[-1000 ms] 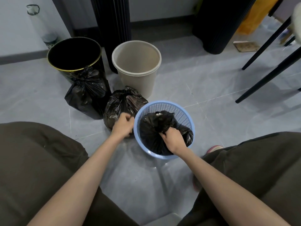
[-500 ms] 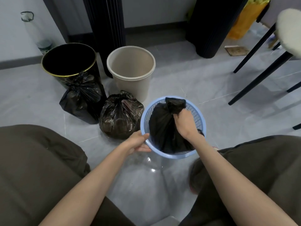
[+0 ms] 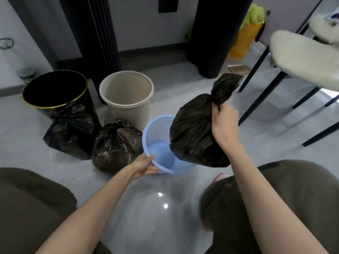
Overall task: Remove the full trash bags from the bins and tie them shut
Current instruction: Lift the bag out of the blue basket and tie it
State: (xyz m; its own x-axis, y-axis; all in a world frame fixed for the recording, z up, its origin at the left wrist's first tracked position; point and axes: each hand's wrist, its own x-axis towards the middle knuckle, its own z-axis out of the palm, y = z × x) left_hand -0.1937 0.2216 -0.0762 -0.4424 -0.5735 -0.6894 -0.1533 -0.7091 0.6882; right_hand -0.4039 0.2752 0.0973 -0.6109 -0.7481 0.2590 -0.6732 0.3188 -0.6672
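Your right hand [image 3: 222, 123] clamps its fingers on the neck of the full black plastic trash bag [image 3: 192, 132], hanging mid-frame over the round blue mesh bin [image 3: 156, 129]. Your left hand [image 3: 143, 166] pinches the bin's rim. Lift the bag clear, then knot the neck.

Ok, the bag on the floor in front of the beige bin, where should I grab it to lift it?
Grip the bag by its gathered neck, coming straight down from above. The neck sticks up as a narrow bunch, while the body is round and bulging. The beige bin behind and the blue basket beside it crowd the sides.
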